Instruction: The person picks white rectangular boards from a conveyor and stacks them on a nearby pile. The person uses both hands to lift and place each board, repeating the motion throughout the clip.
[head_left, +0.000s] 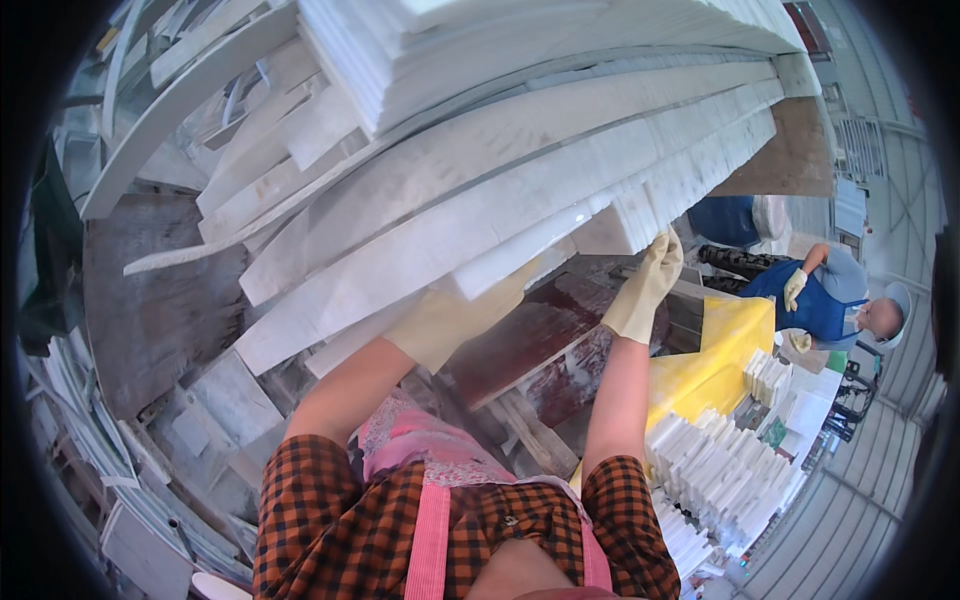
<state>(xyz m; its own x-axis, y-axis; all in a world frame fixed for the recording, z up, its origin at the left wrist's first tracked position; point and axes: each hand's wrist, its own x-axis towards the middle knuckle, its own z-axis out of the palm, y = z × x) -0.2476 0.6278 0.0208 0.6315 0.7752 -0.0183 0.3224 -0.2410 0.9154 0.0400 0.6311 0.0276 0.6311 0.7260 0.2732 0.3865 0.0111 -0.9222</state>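
My left hand (465, 312), in a pale yellow rubber glove, reaches under a short white stone strip (515, 262) and grips its lower side; the strip partly hides the fingers. My right hand (648, 288), gloved alike, is closed with its fingers bent together at the corner of several thin white stone pieces (632, 218). Whether it pinches one of them cannot be made out. Beyond both hands, long white stone slabs (520, 190) lean in layers, their edges running from lower left to upper right.
Below my hands lies a dark red board (525, 345) beside a wooden beam (535, 430). At right are a yellow sheet (715, 350) and rows of white stone pieces (720, 470). A co-worker in a blue apron (800, 300) stands farther right. Stone offcuts (235, 400) lie at left.
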